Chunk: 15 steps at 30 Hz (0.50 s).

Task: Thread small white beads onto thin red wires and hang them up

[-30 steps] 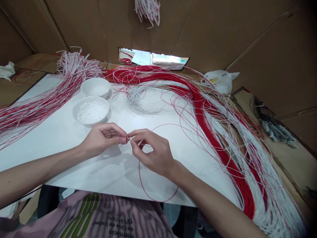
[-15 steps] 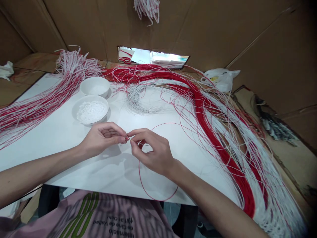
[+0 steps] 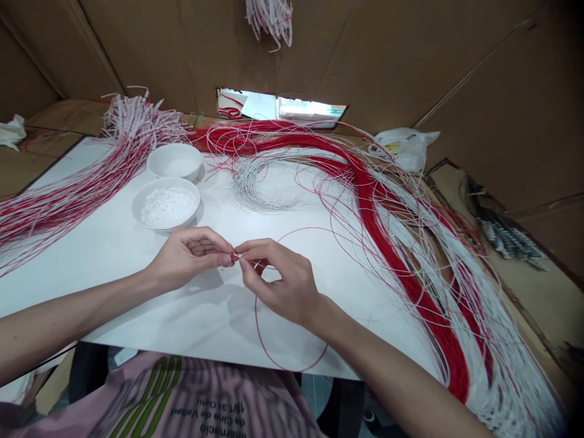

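My left hand point(image 3: 189, 257) and my right hand point(image 3: 283, 278) meet fingertip to fingertip above the white table point(image 3: 214, 322). Thumb and forefinger of each hand are pinched on thin red and white cord, whose ends between the fingertips are too small to make out. From my right hand a red cord point(image 3: 258, 328) loops down over the table's front edge, and another stretch arcs right. Beyond my left hand stands a bowl of small white pieces point(image 3: 168, 207), with a second white bowl point(image 3: 174, 160) behind it.
Long red cord bundles point(image 3: 378, 225) and white ones point(image 3: 493, 322) curve along the right side. At the left lies a red and white bundle point(image 3: 109, 164). A plastic bag point(image 3: 408, 148) sits at the back right, before cardboard walls point(image 3: 387, 55).
Both hands hold almost the same place and pinch. Slightly more white shows between the fingertips now.
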### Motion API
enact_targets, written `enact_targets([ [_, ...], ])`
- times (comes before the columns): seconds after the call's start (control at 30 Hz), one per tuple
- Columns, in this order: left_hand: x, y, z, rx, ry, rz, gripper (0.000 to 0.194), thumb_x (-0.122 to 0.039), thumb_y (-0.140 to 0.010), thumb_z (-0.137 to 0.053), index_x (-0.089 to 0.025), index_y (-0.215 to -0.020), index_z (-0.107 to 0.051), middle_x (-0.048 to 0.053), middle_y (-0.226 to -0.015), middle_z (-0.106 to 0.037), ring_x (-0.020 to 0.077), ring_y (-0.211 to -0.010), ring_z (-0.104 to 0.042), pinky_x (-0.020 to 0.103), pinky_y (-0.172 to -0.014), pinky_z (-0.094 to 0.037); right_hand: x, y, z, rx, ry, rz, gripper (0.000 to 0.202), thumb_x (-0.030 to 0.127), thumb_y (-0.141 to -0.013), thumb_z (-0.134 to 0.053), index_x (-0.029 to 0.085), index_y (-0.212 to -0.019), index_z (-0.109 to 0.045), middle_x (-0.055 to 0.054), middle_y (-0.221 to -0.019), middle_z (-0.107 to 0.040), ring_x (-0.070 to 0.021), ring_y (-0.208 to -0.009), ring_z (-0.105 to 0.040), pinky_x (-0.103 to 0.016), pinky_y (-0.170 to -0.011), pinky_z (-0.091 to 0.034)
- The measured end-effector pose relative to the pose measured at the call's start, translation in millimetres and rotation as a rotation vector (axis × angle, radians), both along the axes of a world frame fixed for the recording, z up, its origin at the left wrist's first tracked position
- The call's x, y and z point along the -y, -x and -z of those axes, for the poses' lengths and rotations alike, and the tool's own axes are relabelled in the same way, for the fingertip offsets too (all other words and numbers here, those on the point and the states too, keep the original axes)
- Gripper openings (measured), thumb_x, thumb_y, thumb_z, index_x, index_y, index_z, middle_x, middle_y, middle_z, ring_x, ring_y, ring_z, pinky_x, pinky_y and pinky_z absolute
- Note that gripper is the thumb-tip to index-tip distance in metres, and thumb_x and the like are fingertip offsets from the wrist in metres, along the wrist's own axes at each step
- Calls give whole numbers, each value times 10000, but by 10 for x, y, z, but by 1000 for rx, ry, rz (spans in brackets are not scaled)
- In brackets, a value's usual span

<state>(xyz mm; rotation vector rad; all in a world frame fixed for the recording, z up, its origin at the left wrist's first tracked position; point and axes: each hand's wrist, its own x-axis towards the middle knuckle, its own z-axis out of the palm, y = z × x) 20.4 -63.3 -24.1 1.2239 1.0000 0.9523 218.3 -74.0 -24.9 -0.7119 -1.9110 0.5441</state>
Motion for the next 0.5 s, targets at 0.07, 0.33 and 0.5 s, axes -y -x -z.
enact_targets([
  [0.07,-1,0,1,-24,-2,-3,212,-283,-665,-831,-146,-768,-704,60,-779,-750,184,-735,-725,288,-719,-613,-4,-1,4,10,-10,-4,98,98,-879,-542,179,-869,-596,-57,-927,-709,-92,-679,-646,-205,-569,-576],
  [0.33,12,-6,5,-16,-17,1,179,-249,-670,-823,-149,-763,-707,52,-777,-749,176,-735,-723,287,-733,-611,-22,-1,29,43,-89,-15,109,58,-858,-573,165,-856,-594,-65,-918,-701,-93,-714,-648,-187,-606,-576],
  [0.5,15,-15,3,8,-36,2,139,-201,-673,-815,-153,-755,-713,38,-768,-745,154,-723,-716,255,-719,-603,-18,3,26,48,-84,-15,108,66,-867,-566,171,-859,-593,-62,-923,-698,-88,-704,-642,-187,-605,-580],
])
